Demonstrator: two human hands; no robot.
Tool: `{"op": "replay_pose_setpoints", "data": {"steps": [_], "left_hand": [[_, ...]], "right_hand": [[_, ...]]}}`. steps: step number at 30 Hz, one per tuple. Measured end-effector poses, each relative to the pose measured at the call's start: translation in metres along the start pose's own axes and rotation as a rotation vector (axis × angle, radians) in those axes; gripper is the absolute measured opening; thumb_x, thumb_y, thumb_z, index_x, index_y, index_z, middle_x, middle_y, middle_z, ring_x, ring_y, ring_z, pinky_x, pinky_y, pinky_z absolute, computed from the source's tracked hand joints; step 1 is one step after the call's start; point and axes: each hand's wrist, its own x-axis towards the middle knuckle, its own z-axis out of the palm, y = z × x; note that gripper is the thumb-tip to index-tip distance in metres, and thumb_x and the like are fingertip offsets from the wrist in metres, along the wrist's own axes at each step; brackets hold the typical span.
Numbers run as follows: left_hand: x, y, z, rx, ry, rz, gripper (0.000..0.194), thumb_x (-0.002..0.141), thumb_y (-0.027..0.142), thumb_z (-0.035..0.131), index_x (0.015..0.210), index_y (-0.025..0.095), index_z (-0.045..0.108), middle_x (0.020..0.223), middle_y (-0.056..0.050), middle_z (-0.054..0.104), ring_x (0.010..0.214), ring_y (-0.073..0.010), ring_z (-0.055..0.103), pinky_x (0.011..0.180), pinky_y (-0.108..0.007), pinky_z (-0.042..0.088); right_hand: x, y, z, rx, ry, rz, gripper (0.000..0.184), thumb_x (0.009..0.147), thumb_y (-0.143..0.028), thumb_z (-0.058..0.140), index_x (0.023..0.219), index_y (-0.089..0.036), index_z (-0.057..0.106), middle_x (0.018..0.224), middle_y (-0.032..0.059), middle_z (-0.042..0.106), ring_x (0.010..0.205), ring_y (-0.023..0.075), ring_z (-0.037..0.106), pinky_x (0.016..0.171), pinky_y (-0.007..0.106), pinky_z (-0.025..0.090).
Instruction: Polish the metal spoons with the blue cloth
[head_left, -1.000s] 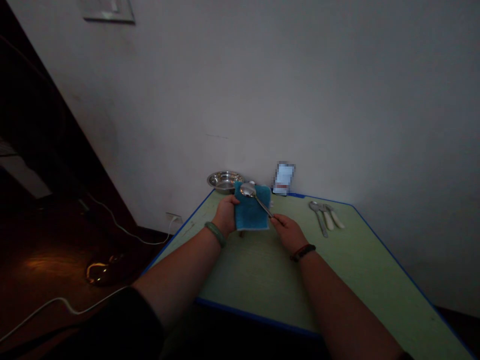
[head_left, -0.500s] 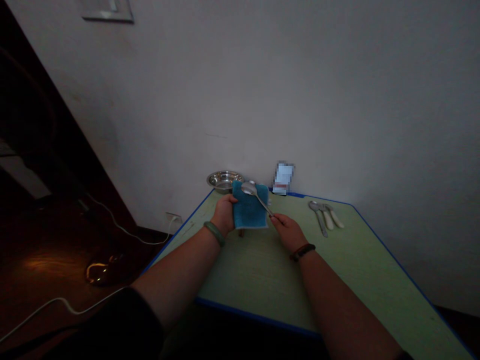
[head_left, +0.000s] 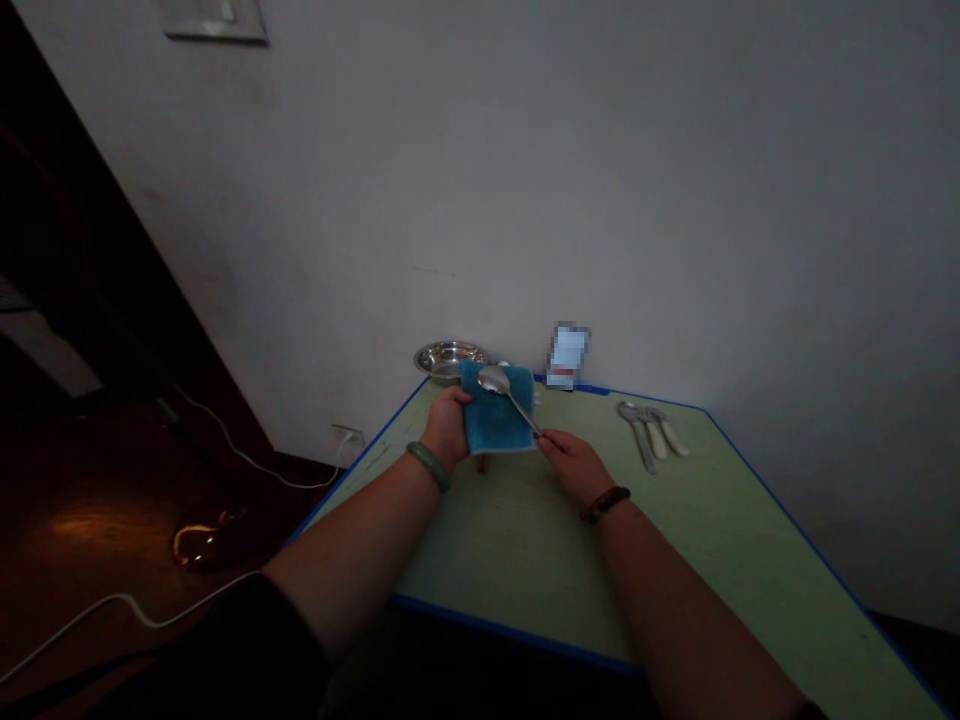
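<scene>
A blue cloth (head_left: pixel 495 425) is held up over the table by my left hand (head_left: pixel 448 428), its thumb on the near face and the other fingers hidden behind. In front of the cloth lies a metal spoon (head_left: pixel 494 380), bowl to the upper left. My right hand (head_left: pixel 574 463) pinches the end of the spoon's handle. Whether the bowl presses on the cloth or only sits just before it, I cannot tell. Below the cloth's lower edge a small brown thing (head_left: pixel 483 463) peeks out, mostly hidden.
A shiny steel bowl (head_left: pixel 426 362) stands at the table's back left corner. A phone (head_left: pixel 568 356) leans against the wall. Several utensils (head_left: pixel 651 433), some with cream handles, lie on the right of the green table (head_left: pixel 525 560). White cables (head_left: pixel 247 470) hang at left.
The cloth and the spoon have shifted slightly left and the cloth's lower edge sits a touch higher. Both hands keep their holds.
</scene>
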Motion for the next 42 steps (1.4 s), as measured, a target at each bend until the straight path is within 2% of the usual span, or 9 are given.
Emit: {"op": "replay_pose_setpoints", "data": {"steps": [12, 29, 42], "left_hand": [[-0.0045, -0.0014, 0.0038, -0.016, -0.019, -0.068, 0.053, 0.046, 0.015, 0.043, 0.096, 0.009, 0.061, 0.08, -0.012, 0.07, 0.075, -0.0323, 0.065, 0.069, -0.05, 0.051], [-0.0018, -0.0021, 0.0015, -0.011, -0.044, -0.042, 0.052, 0.045, 0.014, 0.043, 0.093, 0.009, 0.061, 0.077, -0.009, 0.07, 0.074, -0.0305, 0.065, 0.068, -0.048, 0.052], [0.0028, 0.0004, -0.0041, -0.05, -0.023, -0.017, 0.05, 0.047, 0.016, 0.044, 0.094, 0.01, 0.061, 0.077, -0.01, 0.07, 0.076, -0.0316, 0.065, 0.071, -0.049, 0.051]], "right_hand": [[0.0004, -0.0008, 0.0005, -0.049, 0.024, 0.007, 0.033, 0.08, -0.041, 0.043, 0.093, -0.02, 0.066, 0.09, 0.0034, 0.066, 0.087, 0.0186, 0.058, 0.08, 0.032, 0.042], [0.0024, 0.0031, 0.0018, -0.067, 0.091, 0.028, 0.034, 0.079, -0.041, 0.042, 0.093, -0.019, 0.065, 0.092, 0.005, 0.066, 0.087, 0.0183, 0.057, 0.08, 0.032, 0.041], [0.0014, 0.0007, 0.0016, -0.043, 0.044, 0.026, 0.033, 0.08, -0.041, 0.042, 0.092, -0.021, 0.066, 0.09, 0.003, 0.066, 0.087, 0.0183, 0.057, 0.079, 0.031, 0.041]]}}
